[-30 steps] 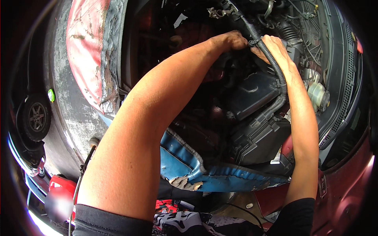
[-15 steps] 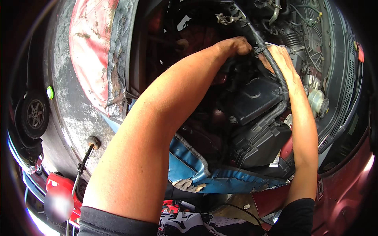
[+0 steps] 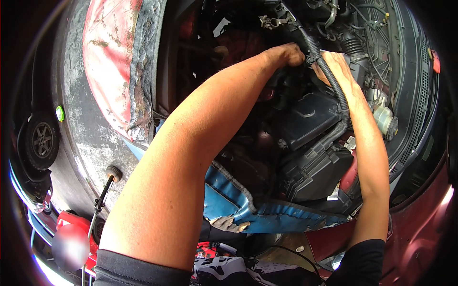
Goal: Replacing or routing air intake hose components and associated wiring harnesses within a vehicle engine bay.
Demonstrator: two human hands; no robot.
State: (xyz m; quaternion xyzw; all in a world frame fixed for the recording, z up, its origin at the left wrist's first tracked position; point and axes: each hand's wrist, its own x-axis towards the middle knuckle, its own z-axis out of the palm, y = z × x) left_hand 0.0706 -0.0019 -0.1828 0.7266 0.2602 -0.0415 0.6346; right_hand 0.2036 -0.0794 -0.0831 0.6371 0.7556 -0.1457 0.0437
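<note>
Left hand [image 3: 292, 55]: curled nearly closed, just left of the ribbed hose [image 3: 329, 74]; whether you hold anything cannot be told.
Right hand [image 3: 338, 66]: your fingers bend, partly behind the hose; their grip is hidden.
Hose: between your hands, running down beside your right wrist.
Box [image 3: 307, 119]: black, below your hands.
Reservoir [image 3: 383, 119]: just right of your right forearm.
Blue cover [image 3: 296, 218]: between your forearms.

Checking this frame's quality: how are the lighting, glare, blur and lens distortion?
Head view: hard light brightens the left arm, while the engine bay falls into deep shadow near the left hand; head view: white glint on the maroon panel; head view: a round patch at lower left is blurred, the ribbed black tube fairly crisp; head view: outlines bow toward the black rim.
</note>
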